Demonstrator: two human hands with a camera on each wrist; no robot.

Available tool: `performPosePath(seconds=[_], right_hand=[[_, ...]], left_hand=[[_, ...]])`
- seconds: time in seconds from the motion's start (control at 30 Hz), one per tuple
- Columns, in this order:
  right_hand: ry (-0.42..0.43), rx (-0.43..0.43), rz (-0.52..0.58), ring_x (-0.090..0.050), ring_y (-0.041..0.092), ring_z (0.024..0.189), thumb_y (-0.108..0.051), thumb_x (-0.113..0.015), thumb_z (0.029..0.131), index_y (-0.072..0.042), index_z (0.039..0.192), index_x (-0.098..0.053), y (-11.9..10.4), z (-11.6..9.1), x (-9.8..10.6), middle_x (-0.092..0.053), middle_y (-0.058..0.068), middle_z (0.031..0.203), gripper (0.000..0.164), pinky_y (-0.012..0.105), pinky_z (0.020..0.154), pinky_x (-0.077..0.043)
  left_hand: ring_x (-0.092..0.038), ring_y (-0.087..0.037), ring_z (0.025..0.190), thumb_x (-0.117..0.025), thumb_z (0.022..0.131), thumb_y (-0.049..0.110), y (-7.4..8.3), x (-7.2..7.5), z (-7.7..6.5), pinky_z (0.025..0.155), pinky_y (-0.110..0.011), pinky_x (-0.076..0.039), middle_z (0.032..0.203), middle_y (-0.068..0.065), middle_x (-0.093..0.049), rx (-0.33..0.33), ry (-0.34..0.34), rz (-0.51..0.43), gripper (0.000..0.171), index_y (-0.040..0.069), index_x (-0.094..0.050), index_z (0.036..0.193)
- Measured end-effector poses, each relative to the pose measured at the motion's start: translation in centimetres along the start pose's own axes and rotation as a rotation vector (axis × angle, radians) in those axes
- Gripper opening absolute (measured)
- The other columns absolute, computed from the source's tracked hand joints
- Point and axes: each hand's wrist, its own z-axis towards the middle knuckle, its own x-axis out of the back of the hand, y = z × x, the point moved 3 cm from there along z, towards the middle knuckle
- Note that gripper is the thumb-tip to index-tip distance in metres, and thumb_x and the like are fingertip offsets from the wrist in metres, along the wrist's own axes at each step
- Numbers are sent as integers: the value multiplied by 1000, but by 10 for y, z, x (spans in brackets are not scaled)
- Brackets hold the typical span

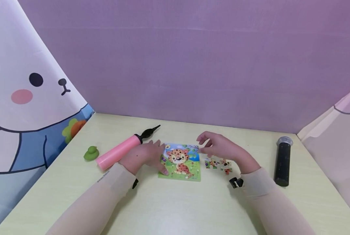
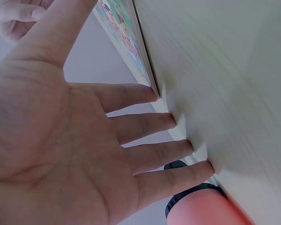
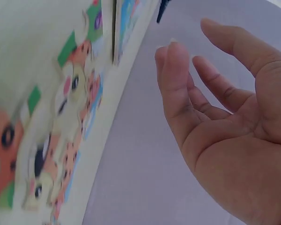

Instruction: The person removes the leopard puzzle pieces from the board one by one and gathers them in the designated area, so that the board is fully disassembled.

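Note:
A square puzzle board (image 1: pixel 192 164) with a spotted leopard cub picture lies flat on the table. My left hand (image 1: pixel 146 154) is spread at its left side, thumb over the lower left corner, fingers straight. In the left wrist view, the fingertips (image 2: pixel 150 93) touch the tabletop beside the board's edge. Just right of the board, my right hand (image 1: pixel 223 148) is raised above the table with loosely bent fingers and holds nothing. Below it lies a cluster of loose jigsaw pieces (image 1: pixel 219 164), partly hidden by the hand in the head view; the right wrist view shows the jigsaw pieces (image 3: pixel 68 98) closer.
A pink hand pump (image 1: pixel 119 151) with a black nozzle lies left of the board, close behind the left hand. Farther left sits a green rubber duck (image 1: pixel 91 153). A black flashlight-like cylinder (image 1: pixel 282 163) lies at the right. A purple cloth backdrop (image 1: pixel 186 75) closes the table's far edge.

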Motion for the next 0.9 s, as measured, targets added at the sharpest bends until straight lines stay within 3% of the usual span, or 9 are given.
performPosePath(seconds=[0.2, 0.47, 0.9], right_hand=[[-59, 34, -11, -71, 25, 118, -20, -79, 97, -7, 139, -62, -8, 10, -16, -67, 13, 133, 46, 37, 93, -65], [-150, 70, -26, -67, 19, 104, -13, -81, 95, -7, 134, -66, -11, 19, -34, -66, 11, 130, 42, 32, 89, -60], [-133, 63, -142, -60, 15, 99, -24, -88, 90, -11, 122, -73, -16, 25, -44, -67, 4, 115, 38, 31, 90, -56]], left_hand=[[-18, -53, 165, -84, 81, 69, 0, 0, 1, 133, -70, -24, 179, -23, -16, -4, -5, 9, 125, 8, -23, 171], [-18, -53, 164, -84, 80, 69, 0, 0, 1, 133, -69, -24, 179, -22, -16, -2, 0, 9, 126, 7, -23, 171], [-19, -53, 164, -84, 79, 70, 0, 0, 2, 133, -68, -25, 179, -23, -17, 3, 1, 12, 127, 8, -23, 171]])
